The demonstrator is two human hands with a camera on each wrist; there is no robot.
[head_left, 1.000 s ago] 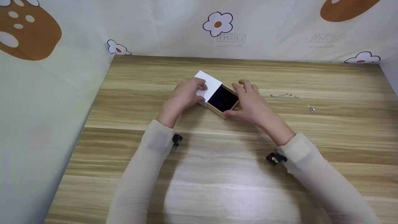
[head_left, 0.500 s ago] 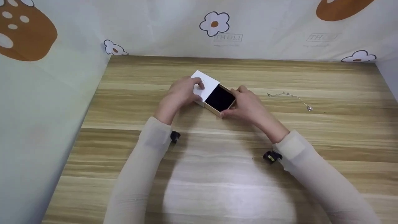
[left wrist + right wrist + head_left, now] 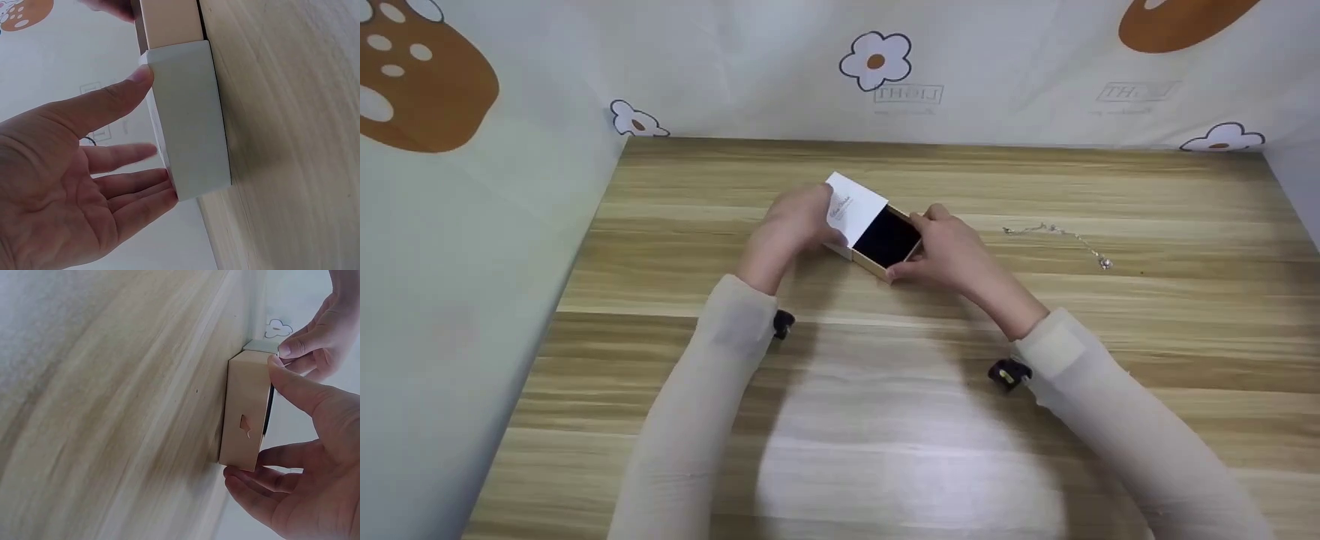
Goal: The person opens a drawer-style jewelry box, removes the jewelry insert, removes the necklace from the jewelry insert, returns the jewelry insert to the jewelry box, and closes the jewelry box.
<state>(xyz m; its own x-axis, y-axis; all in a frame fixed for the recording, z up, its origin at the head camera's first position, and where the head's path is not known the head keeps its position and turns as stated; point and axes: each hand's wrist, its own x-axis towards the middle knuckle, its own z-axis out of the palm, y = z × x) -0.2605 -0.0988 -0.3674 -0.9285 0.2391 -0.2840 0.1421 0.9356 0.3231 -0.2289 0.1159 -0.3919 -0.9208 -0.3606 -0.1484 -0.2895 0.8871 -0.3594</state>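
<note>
A small jewelry box stands at an angle on the wooden table, its white sleeve partly over a tan drawer. Black lining shows in the part pulled out. My left hand holds the sleeve from the left; in the left wrist view its thumb touches the top edge near the drawer and the other fingers reach the far end. My right hand pinches the drawer's outer end between thumb and fingers, one at each corner. To the right lies a thin silver chain with a sparkling round charm.
Behind the table hangs a pale sheet printed with flowers and brown shapes, and it also runs down the left side. A small black camera sits at the right wrist, another at the left.
My right hand has closed on the drawer's end and moved left, and less of the black lining shows. The left fingers have drawn back, uncovering print on the sleeve.
</note>
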